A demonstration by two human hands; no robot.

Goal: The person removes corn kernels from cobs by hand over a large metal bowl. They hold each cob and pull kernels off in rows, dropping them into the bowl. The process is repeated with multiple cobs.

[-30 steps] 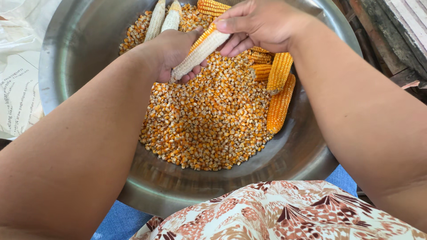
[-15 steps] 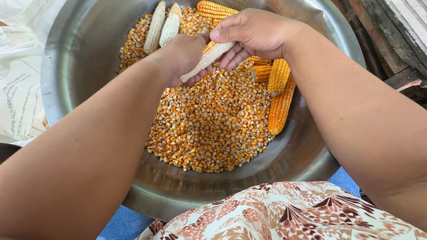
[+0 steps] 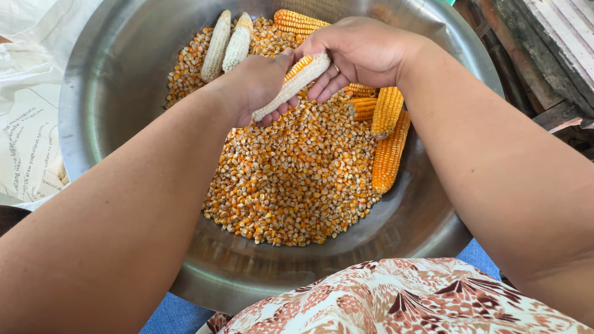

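Both hands hold one corn cob [image 3: 296,83] over a large steel basin [image 3: 105,93]. The cob is mostly stripped and pale, with a strip of orange kernels left near its upper end. My left hand [image 3: 257,83] grips its lower part. My right hand [image 3: 356,49] wraps the upper end, thumb pressed on the kernels. Below them lies a heap of loose orange and white kernels [image 3: 297,179].
Two bare white cobs [image 3: 226,43] lie at the basin's far left. Whole orange cobs [image 3: 390,142] lie at the right and one [image 3: 297,21] at the far rim. White printed sacking [image 3: 25,136] is left of the basin, wooden boards [image 3: 544,55] right. Patterned cloth [image 3: 396,303] covers my lap.
The cob has lost more kernels at its upper end. Both hands shifted slightly with it; my right hand regripped the top. The view drifted a little.
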